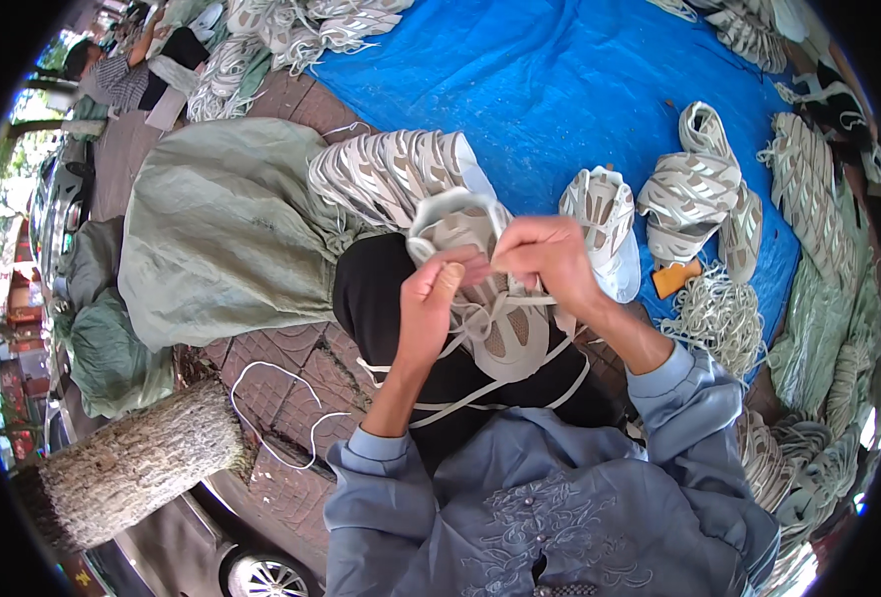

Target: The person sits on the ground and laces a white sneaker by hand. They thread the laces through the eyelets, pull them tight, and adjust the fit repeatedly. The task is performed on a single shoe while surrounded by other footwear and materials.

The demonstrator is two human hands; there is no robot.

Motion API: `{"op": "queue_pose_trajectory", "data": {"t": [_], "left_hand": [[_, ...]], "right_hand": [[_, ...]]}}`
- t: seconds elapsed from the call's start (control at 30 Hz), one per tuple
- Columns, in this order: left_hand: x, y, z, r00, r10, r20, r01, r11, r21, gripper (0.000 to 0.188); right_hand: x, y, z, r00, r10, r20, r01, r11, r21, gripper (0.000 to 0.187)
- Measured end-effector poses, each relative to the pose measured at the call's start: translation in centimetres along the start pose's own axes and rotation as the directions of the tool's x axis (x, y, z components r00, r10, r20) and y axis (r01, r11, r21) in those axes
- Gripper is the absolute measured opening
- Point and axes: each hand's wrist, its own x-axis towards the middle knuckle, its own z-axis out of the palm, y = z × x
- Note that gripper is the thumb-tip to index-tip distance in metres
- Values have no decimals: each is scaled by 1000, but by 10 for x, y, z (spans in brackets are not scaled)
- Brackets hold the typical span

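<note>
A beige and white shoe upper [505, 343] rests on my lap with its toe toward me. A pale shoelace [475, 320] is partly threaded through it, and its loose lengths trail over my dark trousers. My left hand [439, 294] is closed in a pinch above the upper's left side; its fingertips are blurred, hiding what they hold. Close beside it, my right hand [548, 261] is bent over the upper's opening, thumb and fingers pinched at the lace. The fingertips of both hands nearly meet.
Nested shoe uppers [391, 174] lie beyond my knee, beside a grey-green sack [221, 229]. More uppers [694, 194], an orange piece [676, 279] and a lace heap [716, 318] sit on or beside a blue tarp [520, 80]. A tree trunk [142, 463] and a parked car stand left; another person is far left.
</note>
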Motion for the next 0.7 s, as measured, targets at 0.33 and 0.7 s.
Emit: {"op": "queue_pose_trajectory", "data": {"t": [0.33, 0.7], "left_hand": [[-20, -6, -12, 995, -49, -91, 37, 991, -131, 34], [-20, 13, -15, 993, -56, -105, 44, 992, -119, 37]], "right_hand": [[-13, 17, -33, 996, 89, -29, -90, 819, -567, 26], [-22, 43, -12, 918, -304, 257, 391, 567, -725, 20]]}}
